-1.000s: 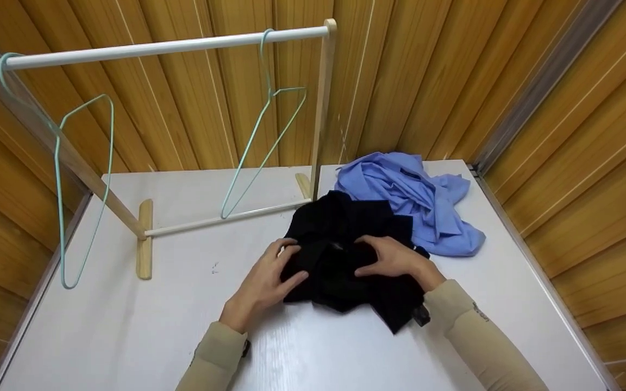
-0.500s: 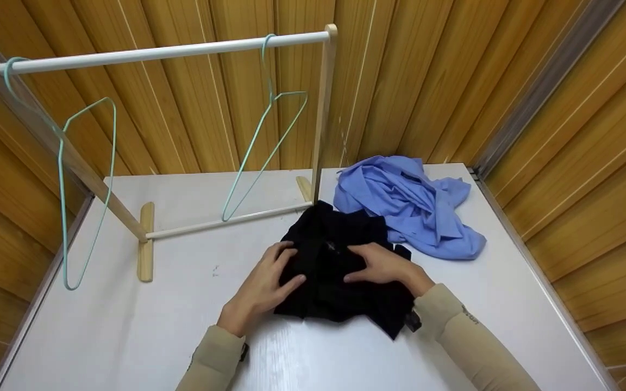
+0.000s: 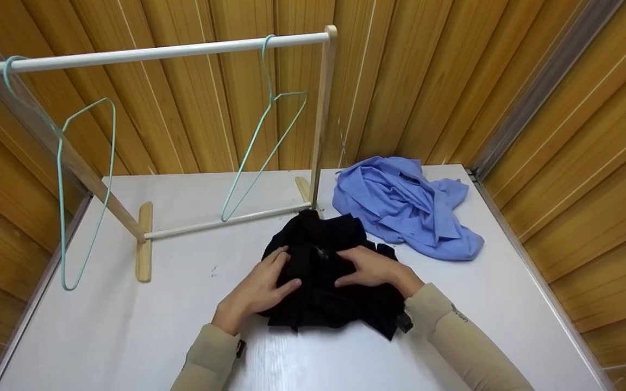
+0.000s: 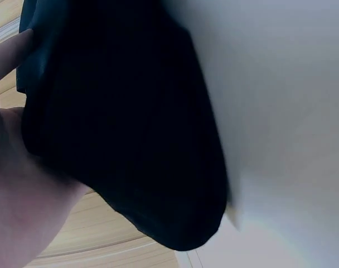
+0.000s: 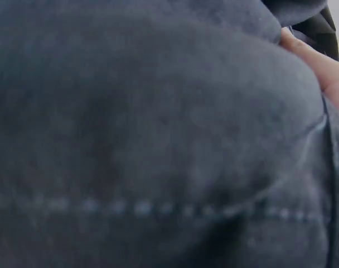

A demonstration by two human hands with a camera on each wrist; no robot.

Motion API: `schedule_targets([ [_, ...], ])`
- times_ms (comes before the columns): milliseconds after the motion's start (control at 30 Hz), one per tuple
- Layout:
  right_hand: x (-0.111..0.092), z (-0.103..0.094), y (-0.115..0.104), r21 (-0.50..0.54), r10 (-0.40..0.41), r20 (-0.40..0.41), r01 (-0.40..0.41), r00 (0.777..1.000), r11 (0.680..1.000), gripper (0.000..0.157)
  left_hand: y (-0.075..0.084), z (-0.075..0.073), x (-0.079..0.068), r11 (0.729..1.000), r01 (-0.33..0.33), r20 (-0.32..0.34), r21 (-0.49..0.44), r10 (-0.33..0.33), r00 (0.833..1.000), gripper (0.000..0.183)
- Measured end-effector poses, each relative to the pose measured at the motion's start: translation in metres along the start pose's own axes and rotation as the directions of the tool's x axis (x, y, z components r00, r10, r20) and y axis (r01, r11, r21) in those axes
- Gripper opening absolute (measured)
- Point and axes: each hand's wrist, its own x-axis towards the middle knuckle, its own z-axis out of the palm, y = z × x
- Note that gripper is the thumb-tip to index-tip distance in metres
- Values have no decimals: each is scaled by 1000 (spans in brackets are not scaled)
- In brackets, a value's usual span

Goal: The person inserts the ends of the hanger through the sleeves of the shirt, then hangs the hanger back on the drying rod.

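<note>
A bunched black garment (image 3: pixel 324 304) lies on the white table, its kind hidden by the folds. My left hand (image 3: pixel 256 288) grips its left side, thumb on top and fingertips sunk at the edge. From the right, my right hand (image 3: pixel 373 267) holds the middle of the cloth between thumb and fingers. In the left wrist view, dark cloth (image 4: pixel 125 123) hangs beside the left hand (image 4: pixel 24 201) and hides part of the fingers. Stitched dark fabric (image 5: pixel 158 128) fills most of the right wrist view, with a bit of the right hand (image 5: pixel 320 64) at the edge.
A blue shirt-like garment (image 3: pixel 400 206) lies crumpled behind, to the right. The clothes rack (image 3: pixel 166 52) stands at the back left, bearing two mint wire hangers (image 3: pixel 62 206). Its right foot is close behind the black garment. Wood-slat walls (image 3: pixel 411 81) enclose the table (image 3: pixel 182 326).
The black garment has shifted left and toward me with both hands on it, uncovering more of the blue garment. The right hand has moved left, the left hand only slightly.
</note>
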Motion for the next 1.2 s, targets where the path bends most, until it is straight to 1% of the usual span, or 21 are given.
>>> schedule_targets([
  [100,4,2,-3,7,-22,2,22,1000,1000,32,-1,-2,-2,1000,19,31,-3,-19,999,75],
  [233,8,4,-6,17,-54,5,54,999,998,28,-3,-4,-4,999,31,51,-27,-30,998,76],
  [367,11,6,-8,32,-72,8,72,997,997,24,-5,-5,-6,997,56,67,-57,-52,996,80],
  [500,13,9,-11,44,-103,-9,103,995,994,21,-6,-7,-6,997,46,70,-64,-41,997,78],
  [600,14,11,-13,42,-118,-44,119,992,992,20,-6,-8,-6,998,7,45,-63,-4,999,69],
  [700,15,13,-14,44,-103,-83,107,991,993,19,-7,-9,-6,998,-21,9,-61,22,1000,62],
  [767,16,13,-14,50,-89,-109,95,990,994,22,-7,-9,-5,998,-27,-12,-62,26,1000,60],
  [867,15,12,-13,42,-71,-165,79,984,996,26,-7,-9,-6,997,-15,-37,-71,12,999,62],
  [933,14,10,-13,32,-54,-215,62,975,998,31,-7,-9,-6,997,-10,-57,-80,5,998,63],
  [1067,9,6,-12,6,-17,-315,19,949,1000,35,-7,-10,-7,996,-15,-107,-93,5,994,57],
  [1133,6,4,-12,0,-6,-345,6,939,1000,33,-7,-10,-7,996,-15,-129,-93,2,992,54],
  [1200,4,1,-13,-16,-12,-371,6,928,1000,30,-6,-11,-7,995,-5,-144,-95,-9,990,54],
])
